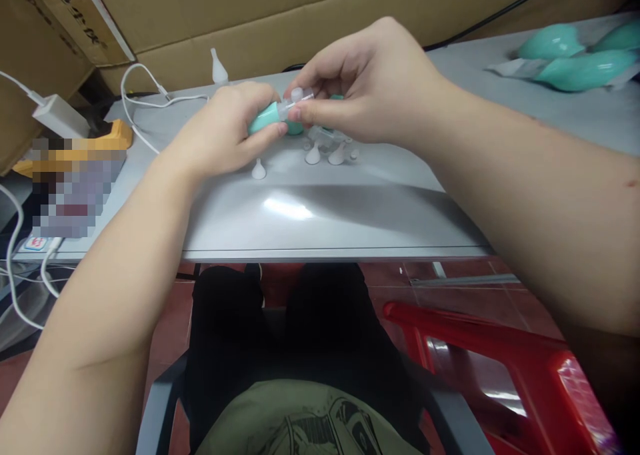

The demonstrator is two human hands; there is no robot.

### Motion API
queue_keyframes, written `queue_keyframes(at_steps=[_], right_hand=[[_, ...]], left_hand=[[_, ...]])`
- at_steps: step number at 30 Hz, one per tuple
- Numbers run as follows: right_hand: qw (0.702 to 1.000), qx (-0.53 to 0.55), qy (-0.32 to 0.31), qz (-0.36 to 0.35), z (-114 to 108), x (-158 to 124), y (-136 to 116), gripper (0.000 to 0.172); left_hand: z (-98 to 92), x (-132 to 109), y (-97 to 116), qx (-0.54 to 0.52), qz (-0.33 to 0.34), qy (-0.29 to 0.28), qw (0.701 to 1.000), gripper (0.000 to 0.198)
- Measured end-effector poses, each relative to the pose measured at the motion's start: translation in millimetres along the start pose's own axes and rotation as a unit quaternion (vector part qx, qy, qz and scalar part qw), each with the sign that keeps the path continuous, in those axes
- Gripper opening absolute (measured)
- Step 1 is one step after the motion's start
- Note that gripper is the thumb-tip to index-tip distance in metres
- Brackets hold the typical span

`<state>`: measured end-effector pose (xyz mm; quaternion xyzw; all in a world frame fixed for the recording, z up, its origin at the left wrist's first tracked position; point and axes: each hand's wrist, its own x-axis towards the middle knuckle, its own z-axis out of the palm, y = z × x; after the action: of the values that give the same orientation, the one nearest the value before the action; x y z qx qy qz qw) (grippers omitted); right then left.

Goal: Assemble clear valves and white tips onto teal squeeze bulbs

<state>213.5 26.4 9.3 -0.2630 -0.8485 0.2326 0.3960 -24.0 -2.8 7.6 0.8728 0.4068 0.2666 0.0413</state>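
My left hand (233, 125) wraps around a teal nasal aspirator body (265, 117), held just above the table. At the body's right end sits a clear plastic end piece (286, 108) with a whitish round knob (297, 94). My right hand (360, 88) pinches this clear piece between thumb and fingers; whether it is fully seated cannot be made out. Below the hands stand small white cone-shaped tips, among them one tip (259, 170) to the left and another tip (313, 154) beside some clear plastic parts (327, 137). More teal plastic shows partly behind my fingers.
A taller white tip (218, 67) stands near the cardboard wall (210, 12). Teal pieces in clear wrapping (580, 68) lie at the back right. On the left are a white charger (61, 116), cables and a yellow item (120, 135). A red plastic stool (475, 335) stands below the table edge.
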Motion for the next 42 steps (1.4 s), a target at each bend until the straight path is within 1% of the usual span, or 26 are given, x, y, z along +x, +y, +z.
queue_keyframes(at_steps=[5, 8, 12, 16, 20, 27, 29, 32, 33, 34, 36, 38, 39, 42], right_hand=[[0.999, 0.006, 0.000, 0.033, 5, 0, -2, 0.008], [0.999, 0.018, 0.011, 0.050, 9, -1, -4, 0.009], [0.997, 0.051, 0.009, 0.060, 12, -1, -6, 0.009], [0.994, 0.092, 0.021, 0.057, 13, 0, -6, 0.007], [0.993, 0.107, 0.024, 0.050, 14, -1, -7, 0.011], [0.996, 0.074, 0.035, 0.038, 15, -2, -9, 0.008], [0.997, 0.059, 0.031, 0.030, 14, -2, -8, 0.011], [0.999, 0.048, 0.012, 0.009, 11, 0, -3, 0.021], [0.998, 0.055, 0.008, 0.005, 11, 1, -2, 0.021], [0.997, 0.073, 0.008, 0.005, 12, 1, -1, 0.017], [0.991, 0.130, 0.031, 0.018, 13, 2, 0, 0.003], [0.984, 0.169, 0.057, 0.030, 14, 2, -2, 0.015], [0.983, 0.172, 0.063, 0.032, 15, 2, -3, 0.020], [0.986, 0.159, 0.046, 0.021, 13, 1, -4, 0.026]], left_hand=[[0.3, 1, 0, -0.025, -0.019, -0.001, 1.000, 0.017], [1.6, 0, 1, -0.008, -0.012, 0.005, 1.000, 0.015], [3.6, 1, 1, 0.014, -0.009, 0.004, 1.000, 0.018], [4.3, 3, 0, 0.006, -0.005, 0.025, 1.000, 0.017], [4.3, 3, 1, 0.007, -0.006, 0.036, 0.999, 0.017], [4.7, 2, 4, -0.006, -0.012, 0.046, 0.999, 0.018], [4.4, 2, 5, -0.014, -0.020, 0.053, 0.998, 0.018], [3.9, 0, 8, -0.023, -0.025, 0.067, 0.997, 0.016], [3.8, 0, 8, -0.023, -0.026, 0.069, 0.997, 0.016], [3.6, -1, 9, -0.023, -0.027, 0.071, 0.997, 0.017], [3.3, -2, 10, -0.023, -0.030, 0.074, 0.997, 0.021], [2.9, -2, 11, -0.022, -0.032, 0.077, 0.996, 0.023], [2.5, -2, 12, -0.019, -0.030, 0.076, 0.996, 0.023], [0.9, -2, 11, 0.002, -0.015, 0.064, 0.998, 0.021]])
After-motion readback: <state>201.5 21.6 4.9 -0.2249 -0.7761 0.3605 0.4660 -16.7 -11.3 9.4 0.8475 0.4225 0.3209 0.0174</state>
